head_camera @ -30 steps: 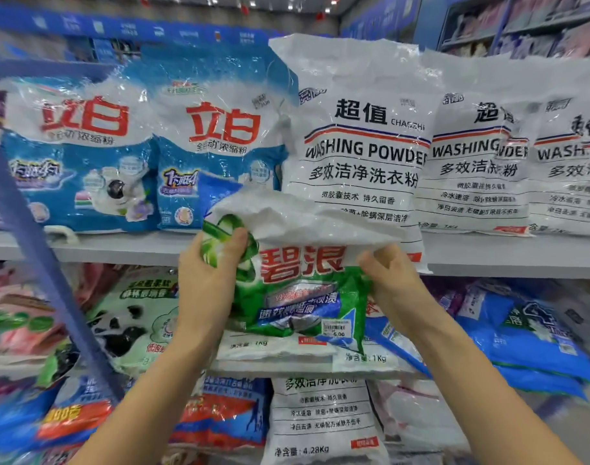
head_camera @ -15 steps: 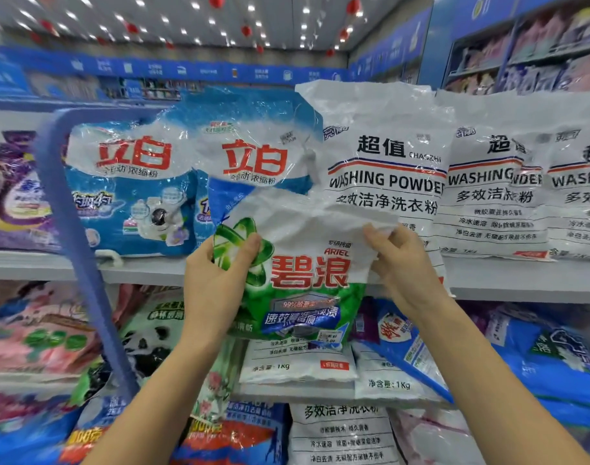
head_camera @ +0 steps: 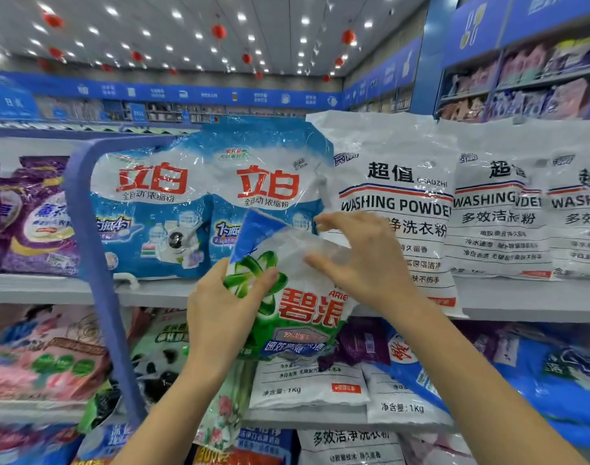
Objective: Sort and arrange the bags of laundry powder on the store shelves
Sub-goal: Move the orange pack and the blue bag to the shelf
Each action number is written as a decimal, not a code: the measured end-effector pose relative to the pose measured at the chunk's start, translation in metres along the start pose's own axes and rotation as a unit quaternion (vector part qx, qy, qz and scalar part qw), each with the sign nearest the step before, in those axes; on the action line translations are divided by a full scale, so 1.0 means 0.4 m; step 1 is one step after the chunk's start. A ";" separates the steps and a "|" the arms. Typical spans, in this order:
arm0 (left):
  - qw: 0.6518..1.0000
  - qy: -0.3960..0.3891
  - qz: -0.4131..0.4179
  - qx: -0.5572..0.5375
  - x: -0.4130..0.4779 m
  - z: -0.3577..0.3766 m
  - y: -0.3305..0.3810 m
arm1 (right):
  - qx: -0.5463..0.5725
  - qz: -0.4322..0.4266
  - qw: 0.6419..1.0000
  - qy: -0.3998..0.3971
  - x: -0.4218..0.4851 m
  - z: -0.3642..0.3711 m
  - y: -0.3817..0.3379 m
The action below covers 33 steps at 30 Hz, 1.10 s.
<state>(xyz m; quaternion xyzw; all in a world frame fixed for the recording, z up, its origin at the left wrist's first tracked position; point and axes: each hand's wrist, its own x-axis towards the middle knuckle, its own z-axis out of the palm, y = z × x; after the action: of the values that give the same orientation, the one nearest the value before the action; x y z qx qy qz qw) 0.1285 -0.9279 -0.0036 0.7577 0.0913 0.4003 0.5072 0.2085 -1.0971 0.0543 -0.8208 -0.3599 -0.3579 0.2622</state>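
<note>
I hold a green-and-white bag of laundry powder [head_camera: 307, 307] in front of the top shelf [head_camera: 521, 297], tilted with its top leaning toward the blue bags. My left hand [head_camera: 219, 317] grips its left edge, thumb across the green swirl. My right hand [head_camera: 364, 263] is at the bag's white top right corner with fingers spread; it is blurred, and it seems to touch the plastic only lightly. Behind stand two blue-and-white bags [head_camera: 270, 182] and a row of white "Washing Powder" bags [head_camera: 394, 182].
A blue upright shelf post [head_camera: 95, 263] runs down on the left, with purple bags [head_camera: 35, 219] beyond it. The lower shelf holds pink [head_camera: 45, 357], white 1 kg [head_camera: 307, 384] and blue bags [head_camera: 538, 374]. Another rack [head_camera: 538, 82] stands at the upper right.
The green bag has risen from the lower shelf level to the top shelf's front. My right hand has left the bag's right edge and moved to its top. The view tilted upward.
</note>
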 end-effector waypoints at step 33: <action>0.908 -0.338 -0.144 -0.203 0.013 -0.176 -0.053 | 0.072 -0.224 0.970 -0.066 0.231 0.031 -0.140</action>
<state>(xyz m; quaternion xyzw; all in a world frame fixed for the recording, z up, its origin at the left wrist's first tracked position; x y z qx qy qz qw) 0.0885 -0.8660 -0.0072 0.7071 -0.0603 0.0531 0.7026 0.2147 -1.0177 0.1283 -0.7203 -0.5758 -0.3253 0.2093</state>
